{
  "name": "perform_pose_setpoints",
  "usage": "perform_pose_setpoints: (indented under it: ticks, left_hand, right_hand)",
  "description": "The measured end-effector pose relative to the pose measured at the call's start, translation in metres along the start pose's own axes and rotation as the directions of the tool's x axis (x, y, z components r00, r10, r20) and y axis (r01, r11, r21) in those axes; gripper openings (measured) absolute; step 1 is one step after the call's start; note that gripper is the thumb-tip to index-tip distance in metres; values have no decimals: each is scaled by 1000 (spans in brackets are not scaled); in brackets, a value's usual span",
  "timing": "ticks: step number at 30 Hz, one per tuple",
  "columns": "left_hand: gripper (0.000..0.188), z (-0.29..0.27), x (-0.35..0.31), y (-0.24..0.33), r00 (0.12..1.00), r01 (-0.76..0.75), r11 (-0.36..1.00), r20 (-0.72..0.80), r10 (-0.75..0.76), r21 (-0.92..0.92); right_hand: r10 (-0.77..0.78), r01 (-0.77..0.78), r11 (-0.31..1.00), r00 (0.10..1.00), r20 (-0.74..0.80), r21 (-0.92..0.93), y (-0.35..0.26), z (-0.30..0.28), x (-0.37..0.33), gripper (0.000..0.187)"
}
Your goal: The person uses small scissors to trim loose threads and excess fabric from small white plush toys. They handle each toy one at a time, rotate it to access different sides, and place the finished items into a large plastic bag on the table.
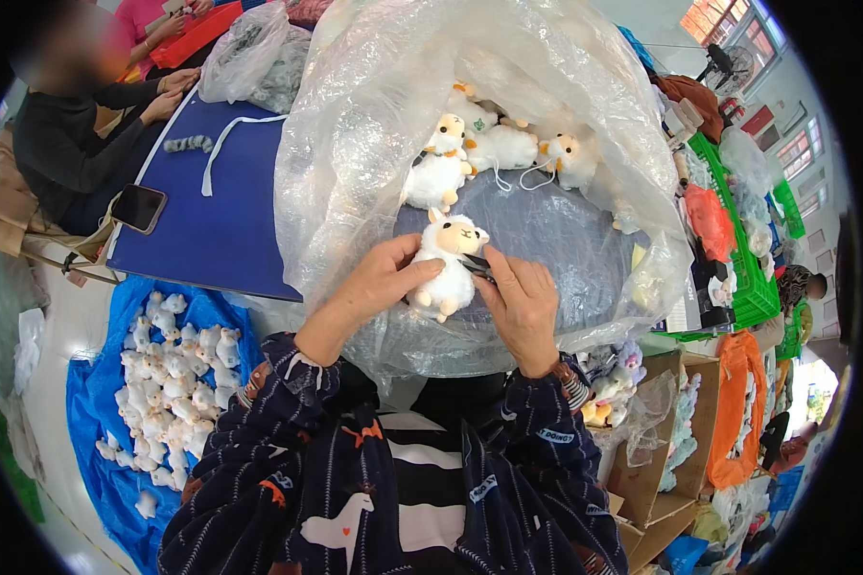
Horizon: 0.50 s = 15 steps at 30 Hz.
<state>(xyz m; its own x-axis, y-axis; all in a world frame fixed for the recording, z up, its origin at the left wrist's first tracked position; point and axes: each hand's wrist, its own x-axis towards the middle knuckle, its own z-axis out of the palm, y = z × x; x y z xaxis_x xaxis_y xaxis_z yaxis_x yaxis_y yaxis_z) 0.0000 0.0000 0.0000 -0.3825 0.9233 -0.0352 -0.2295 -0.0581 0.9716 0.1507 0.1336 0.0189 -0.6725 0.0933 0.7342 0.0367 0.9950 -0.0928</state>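
Note:
A white plush alpaca (443, 285) with a cream face and small cream feet is upright in front of me, facing slightly right. My left hand (382, 285) grips its body from the left, thumb across the belly. Pinched in my right hand (522, 295) is a small dark pointed tool (477, 262), like snips or tweezers; its tip is at the toy's neck, just under the chin. Fingers hide part of the tool. Just beyond lie several similar plush alpacas (438, 180), some with orange neck bands, and white cords (537, 180) trail from them.
Clear plastic sheeting (345, 125) surrounds the dark work surface (566, 259). On the left, a blue table (230, 211) holds a phone (138, 208); a person sits there. A blue sack (91, 422) of white plush toys lies lower left. Cardboard boxes (647, 474) and green crates (753, 278) stand right.

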Motion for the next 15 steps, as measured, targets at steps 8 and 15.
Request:
perform_pose_setpoints:
  ticks: [8, 15]
  left_hand:
    - [32, 12, 2, -12, 989, -101, 988, -95, 113, 121]
    - [30, 24, 1, -12, 960, -198, 958, -159, 232, 206]
  right_hand:
    - [33, -33, 999, 999, -16, 19, -5, -3, -4, 37]
    - [41, -41, 999, 998, 41, -15, -9, -9, -3, 37]
